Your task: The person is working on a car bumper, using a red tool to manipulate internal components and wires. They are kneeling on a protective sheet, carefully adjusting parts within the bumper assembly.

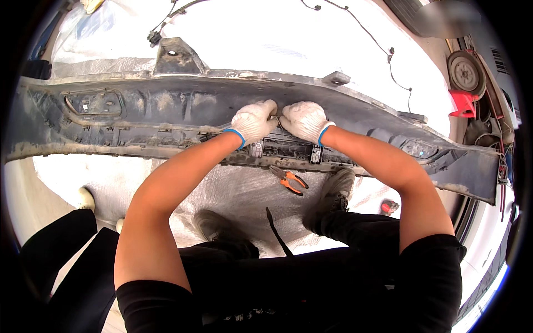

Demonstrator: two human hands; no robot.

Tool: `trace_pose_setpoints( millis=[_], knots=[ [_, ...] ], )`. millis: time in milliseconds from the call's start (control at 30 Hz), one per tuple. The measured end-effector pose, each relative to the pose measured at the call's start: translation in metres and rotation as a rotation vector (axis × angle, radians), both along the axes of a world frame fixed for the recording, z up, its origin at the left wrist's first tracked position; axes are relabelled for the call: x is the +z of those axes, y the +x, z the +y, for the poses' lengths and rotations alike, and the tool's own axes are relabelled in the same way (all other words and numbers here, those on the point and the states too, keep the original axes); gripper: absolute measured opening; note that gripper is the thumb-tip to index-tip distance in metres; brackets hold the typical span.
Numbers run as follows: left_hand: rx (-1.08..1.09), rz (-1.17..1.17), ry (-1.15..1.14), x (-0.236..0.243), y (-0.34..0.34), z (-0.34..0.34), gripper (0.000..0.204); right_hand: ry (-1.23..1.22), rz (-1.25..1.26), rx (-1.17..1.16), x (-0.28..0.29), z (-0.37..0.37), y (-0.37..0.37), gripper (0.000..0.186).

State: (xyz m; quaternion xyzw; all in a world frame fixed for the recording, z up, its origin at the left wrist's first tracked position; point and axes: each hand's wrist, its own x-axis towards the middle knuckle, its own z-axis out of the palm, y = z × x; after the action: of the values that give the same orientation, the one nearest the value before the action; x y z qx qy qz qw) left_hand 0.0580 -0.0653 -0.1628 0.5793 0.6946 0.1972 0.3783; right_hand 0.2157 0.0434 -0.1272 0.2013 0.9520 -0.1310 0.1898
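Observation:
A long dark grey car bumper (222, 102) lies across in front of me, its dusty, ribbed inner side facing up. My left hand (254, 120), in a white knit glove with a blue cuff, is closed over the middle of it. Close beside it, my right hand (304, 120), gloved the same way, is closed too. Thumbs and fingers of both pinch near a small thin piece between them, too small and hidden to name. Just below the hands runs a black slatted grille section (286, 149) of the bumper. Pliers (288, 180) with orange and black handles lie nearer me.
Silvery-white sheeting (222, 191) covers the floor. Beyond the bumper, a black wiring harness (363, 25) stretches over white sheeting. A small red object (390, 207) lies by my right foot. Another person's dark-trousered legs (72, 250) are at left. A wheel (466, 73) stands far right.

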Motion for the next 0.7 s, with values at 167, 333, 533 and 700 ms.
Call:
trace_pose_setpoints(
  millis=[167,333,533,700],
  knots=[
    [0.035,-0.07,0.091,-0.008,0.005,0.002,0.03,0.003,0.123,-0.01,-0.008,0.004,0.009,0.031],
    [-0.032,0.031,0.128,-0.013,0.003,0.005,0.026,-0.089,-0.106,-0.059,0.008,0.007,-0.01,0.034],
    [0.015,-0.132,-0.206,0.021,0.001,0.016,0.042,-0.131,-0.059,-0.126,0.0,0.013,0.0,0.037],
    [-0.001,-0.017,-0.233,0.02,0.009,0.025,0.037,-0.213,-0.074,-0.158,0.003,0.018,0.006,0.037]
  ],
)
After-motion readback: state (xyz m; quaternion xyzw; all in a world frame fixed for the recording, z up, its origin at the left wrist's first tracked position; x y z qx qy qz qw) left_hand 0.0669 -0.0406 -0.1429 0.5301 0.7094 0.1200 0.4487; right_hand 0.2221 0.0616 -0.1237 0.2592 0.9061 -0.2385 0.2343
